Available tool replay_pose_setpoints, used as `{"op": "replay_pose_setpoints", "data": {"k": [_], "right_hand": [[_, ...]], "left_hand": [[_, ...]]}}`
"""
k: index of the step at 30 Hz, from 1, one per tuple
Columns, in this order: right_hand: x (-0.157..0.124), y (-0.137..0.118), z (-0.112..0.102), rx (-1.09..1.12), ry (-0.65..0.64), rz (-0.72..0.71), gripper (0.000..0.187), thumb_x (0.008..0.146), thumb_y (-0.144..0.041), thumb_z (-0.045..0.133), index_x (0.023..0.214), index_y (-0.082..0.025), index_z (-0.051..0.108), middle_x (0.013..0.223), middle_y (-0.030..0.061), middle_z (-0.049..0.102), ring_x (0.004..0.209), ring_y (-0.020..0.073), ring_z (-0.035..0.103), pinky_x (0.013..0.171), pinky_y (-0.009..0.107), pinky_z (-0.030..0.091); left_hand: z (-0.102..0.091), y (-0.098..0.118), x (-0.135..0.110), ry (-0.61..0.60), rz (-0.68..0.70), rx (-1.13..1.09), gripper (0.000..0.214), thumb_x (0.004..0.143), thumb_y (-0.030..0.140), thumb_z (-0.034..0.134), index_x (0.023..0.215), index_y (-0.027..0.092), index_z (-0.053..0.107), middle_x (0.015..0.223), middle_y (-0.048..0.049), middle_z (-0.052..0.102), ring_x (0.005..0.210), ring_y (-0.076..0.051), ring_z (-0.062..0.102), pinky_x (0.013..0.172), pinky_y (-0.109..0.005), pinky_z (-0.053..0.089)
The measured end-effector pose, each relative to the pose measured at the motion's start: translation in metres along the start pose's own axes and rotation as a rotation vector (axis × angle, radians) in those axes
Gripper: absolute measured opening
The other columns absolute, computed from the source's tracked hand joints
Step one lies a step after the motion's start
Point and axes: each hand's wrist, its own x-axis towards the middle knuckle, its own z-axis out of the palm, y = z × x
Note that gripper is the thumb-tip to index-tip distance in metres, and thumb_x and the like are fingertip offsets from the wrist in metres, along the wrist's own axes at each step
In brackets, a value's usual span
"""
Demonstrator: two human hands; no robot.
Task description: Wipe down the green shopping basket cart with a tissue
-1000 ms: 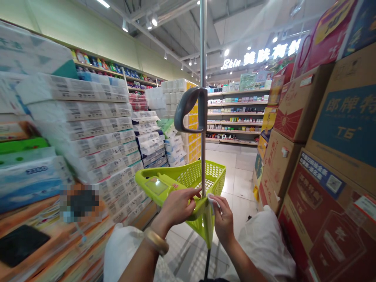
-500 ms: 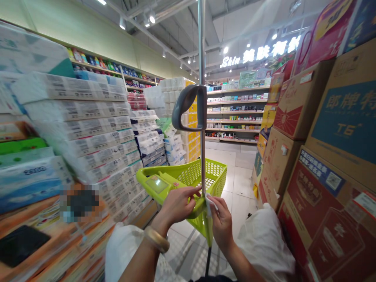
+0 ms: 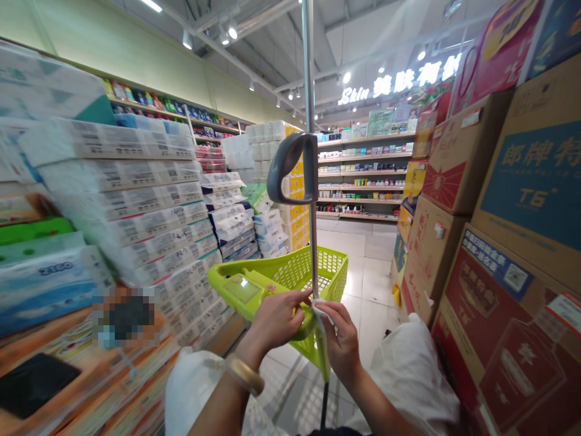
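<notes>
A lime-green rolling shopping basket (image 3: 333, 275) stands in front of me. Rising past its near corner is a metal pole (image 3: 314, 242) that carries a grey loop handle (image 3: 295, 168). My left hand (image 3: 279, 315), with a gold bangle at the wrist, is closed over the basket's near rim, its index finger reaching the foot of the pole. Between the thumb and fingers of my right hand (image 3: 342, 339) is a white tissue (image 3: 323, 307), pressed against the green corner just beside the pole. The fingertips on the far side of the corner are hidden.
Stacked tissue packs (image 3: 158, 200) rise at my left, close to a dark tablet-like object (image 3: 36, 381) on orange packs. Cardboard boxes (image 3: 494, 315) are piled along the right. Tiled floor (image 3: 367, 284) leads to stocked shelves (image 3: 363, 172) at the back. White fabric (image 3: 408, 375) covers my knees.
My right hand and the tissue have shifted slightly left and up along the basket corner, closer to the pole. My left hand stays nearly in place.
</notes>
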Motion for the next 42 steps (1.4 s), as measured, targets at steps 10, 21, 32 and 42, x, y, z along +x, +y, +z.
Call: {"op": "replay_pose_setpoints", "data": {"k": [10,21,32,42], "right_hand": [[-0.009,-0.009,0.005,0.032,0.009,-0.012,0.026,0.097,-0.023,0.049,0.114,-0.028,0.068,0.111,0.0067,0.065,0.108,0.0206,0.062,0.095,0.037,0.051],[-0.016,0.007,0.005,-0.01,0.062,0.091,0.025,0.096,-0.025,0.049,0.113,-0.025,0.068,0.106,0.0072,0.066,0.103,0.0203,0.064,0.092,0.036,0.052],[-0.051,0.045,0.013,-0.119,0.164,0.275,0.018,0.083,-0.017,0.053,0.099,-0.022,0.061,0.091,0.0037,0.064,0.086,0.0193,0.062,0.079,0.033,0.053],[-0.068,0.061,0.016,-0.073,0.165,0.429,0.013,0.084,-0.027,0.056,0.094,-0.021,0.059,0.086,0.0029,0.063,0.082,0.02,0.062,0.076,0.033,0.051]], "left_hand": [[0.003,-0.001,0.002,0.006,-0.003,0.029,0.049,0.083,0.019,0.044,0.128,0.03,0.061,0.114,0.0024,0.073,0.102,-0.018,0.068,0.089,-0.028,0.049],[0.002,0.002,0.002,-0.007,-0.012,0.058,0.047,0.084,0.019,0.043,0.125,0.03,0.062,0.115,0.0036,0.073,0.103,-0.018,0.068,0.092,-0.029,0.049],[0.002,0.001,0.004,-0.007,-0.002,0.069,0.047,0.084,0.019,0.042,0.125,0.03,0.063,0.116,0.0032,0.072,0.103,-0.017,0.068,0.092,-0.027,0.049],[0.002,0.002,0.004,-0.007,0.002,0.086,0.048,0.084,0.018,0.041,0.125,0.03,0.063,0.115,0.004,0.072,0.103,-0.017,0.068,0.09,-0.027,0.049]]}}
